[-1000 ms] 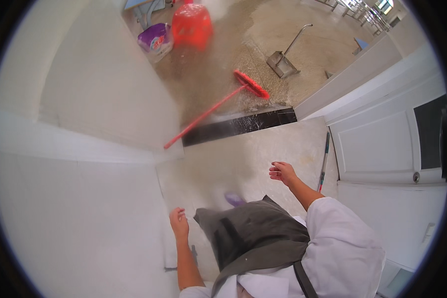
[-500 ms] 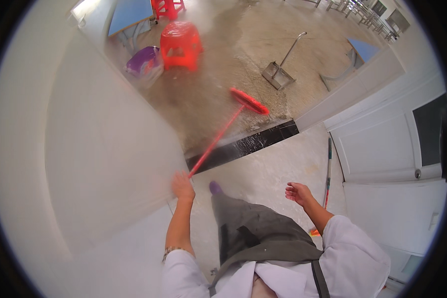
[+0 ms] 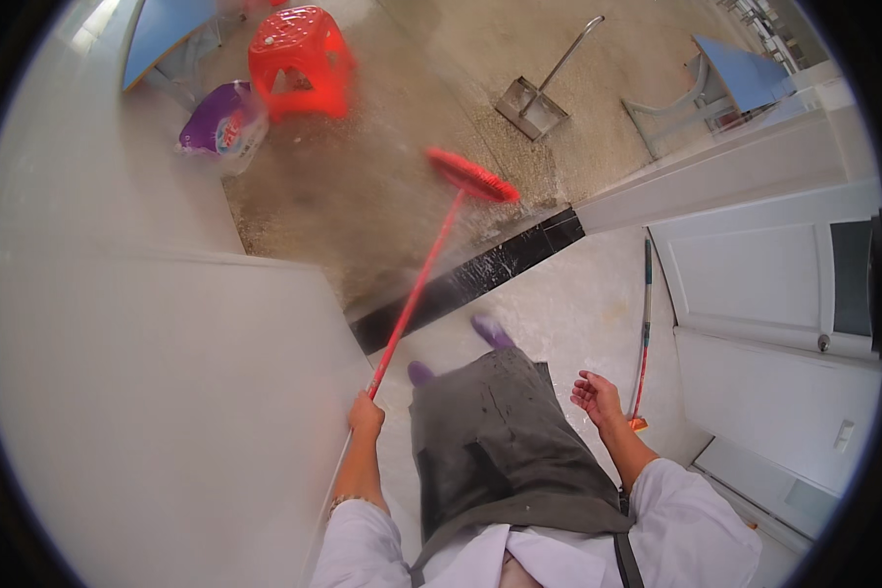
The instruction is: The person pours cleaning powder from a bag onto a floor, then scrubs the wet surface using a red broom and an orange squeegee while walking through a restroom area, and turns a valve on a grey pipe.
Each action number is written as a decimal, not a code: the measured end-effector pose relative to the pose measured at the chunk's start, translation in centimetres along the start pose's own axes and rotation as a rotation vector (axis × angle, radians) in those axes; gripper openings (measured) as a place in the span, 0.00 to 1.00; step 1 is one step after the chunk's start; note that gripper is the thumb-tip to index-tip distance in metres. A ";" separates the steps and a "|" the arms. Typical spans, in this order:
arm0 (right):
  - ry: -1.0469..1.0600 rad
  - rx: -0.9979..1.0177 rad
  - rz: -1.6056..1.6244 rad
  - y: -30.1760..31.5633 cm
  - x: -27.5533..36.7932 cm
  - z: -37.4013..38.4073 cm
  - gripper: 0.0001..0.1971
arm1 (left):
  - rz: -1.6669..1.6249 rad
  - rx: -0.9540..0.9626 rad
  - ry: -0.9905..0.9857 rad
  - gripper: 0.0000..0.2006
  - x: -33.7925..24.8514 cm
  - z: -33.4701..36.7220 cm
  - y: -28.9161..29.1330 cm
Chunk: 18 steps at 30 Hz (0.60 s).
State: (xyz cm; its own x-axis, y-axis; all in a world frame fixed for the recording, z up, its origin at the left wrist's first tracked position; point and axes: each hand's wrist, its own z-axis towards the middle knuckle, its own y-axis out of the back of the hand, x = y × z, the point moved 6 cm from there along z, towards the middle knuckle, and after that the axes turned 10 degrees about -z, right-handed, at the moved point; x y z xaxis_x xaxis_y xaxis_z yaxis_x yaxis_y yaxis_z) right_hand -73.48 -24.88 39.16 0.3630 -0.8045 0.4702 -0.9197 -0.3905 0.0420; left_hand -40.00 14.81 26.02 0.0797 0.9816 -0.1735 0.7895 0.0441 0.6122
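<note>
My left hand [image 3: 367,416] is closed round the red handle of a push broom [image 3: 414,299]. Past a black strip [image 3: 480,278] in the doorway, the broom's red bristle head rests on the wet, brownish floor. My right hand [image 3: 595,395] hangs over the pale floor with its fingers loosely curled and apart, holding nothing. Beyond the broom head, toward the right, stands a metal dustpan [image 3: 532,110] with a long upright handle. A grey apron [image 3: 505,426] covers my front, and purple shoes [image 3: 492,330] show below its hem.
A red plastic stool [image 3: 299,64] stands at the far left beside a purple package [image 3: 222,124]. Blue-topped tables [image 3: 743,71] are at both sides. White walls flank the doorway. On the right, another long-handled tool [image 3: 647,314] leans near a white door [image 3: 755,265].
The view has shifted, and the stool and package sit farther left and higher. Both purple shoes now show instead of one. The broom stays in my left hand; my right hand is still empty.
</note>
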 end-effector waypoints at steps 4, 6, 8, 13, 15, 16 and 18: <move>-0.018 -0.015 -0.064 -2.9 4.7 4.8 0.14 | -0.154 0.016 -0.250 0.15 -3.8 -1.8 0.2; -0.041 0.050 -0.149 -7.0 7.3 8.4 0.16 | -0.193 -0.049 -0.266 0.17 -5.9 -4.6 1.5; -0.087 0.233 -0.254 -12.8 9.4 12.0 0.18 | -0.222 -0.013 -0.204 0.16 -8.2 -8.7 2.5; -0.202 0.571 -0.598 -28.5 10.4 17.7 0.26 | -0.286 -0.078 -0.081 0.18 -15.9 -16.9 5.6; -0.089 0.624 -0.695 -34.4 11.5 19.4 0.22 | -0.326 -0.143 -0.083 0.16 -20.2 -16.1 7.6; -0.009 0.593 -0.696 -37.2 12.4 20.5 0.20 | -0.324 -0.140 -0.046 0.15 -22.2 -14.7 8.6; 0.067 0.528 -0.667 -41.4 14.5 23.2 0.16 | -0.344 -0.206 -0.060 0.14 -26.4 -10.6 11.2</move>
State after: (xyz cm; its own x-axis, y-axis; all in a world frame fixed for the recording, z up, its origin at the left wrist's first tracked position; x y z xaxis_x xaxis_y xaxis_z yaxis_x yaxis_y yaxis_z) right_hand -26.61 -30.76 23.79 0.7791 -0.3102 0.5447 -0.3199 -0.9441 -0.0801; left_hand -39.72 -8.59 45.65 -0.1271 0.8908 -0.4362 0.6385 0.4100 0.6513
